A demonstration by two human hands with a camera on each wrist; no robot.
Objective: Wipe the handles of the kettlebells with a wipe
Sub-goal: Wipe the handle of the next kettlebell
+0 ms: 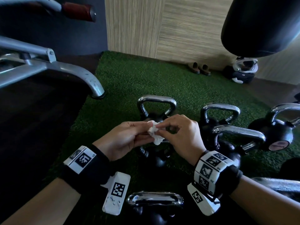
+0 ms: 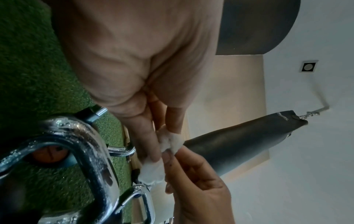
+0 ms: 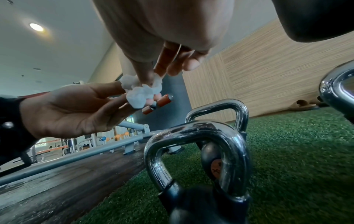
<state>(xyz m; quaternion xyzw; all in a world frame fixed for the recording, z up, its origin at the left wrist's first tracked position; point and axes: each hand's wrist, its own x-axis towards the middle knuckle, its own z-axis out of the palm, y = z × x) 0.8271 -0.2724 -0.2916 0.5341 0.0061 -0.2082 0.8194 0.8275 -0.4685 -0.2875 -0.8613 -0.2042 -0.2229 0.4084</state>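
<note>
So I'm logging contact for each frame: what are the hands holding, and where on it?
Both hands pinch the crumpled white wipe: left hand its left side, right hand its right edge.

A crumpled white wipe (image 1: 155,133) sits pinched between my fingertips above black kettlebells (image 1: 156,111) standing upright on green turf (image 1: 129,78), their chrome handles (image 1: 156,99) up.

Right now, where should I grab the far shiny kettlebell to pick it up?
Grip the far kettlebell by the top bar of its handle, coming straight down from above. It stands upright on the turf with the loop open, so fingers can curl under.
</note>
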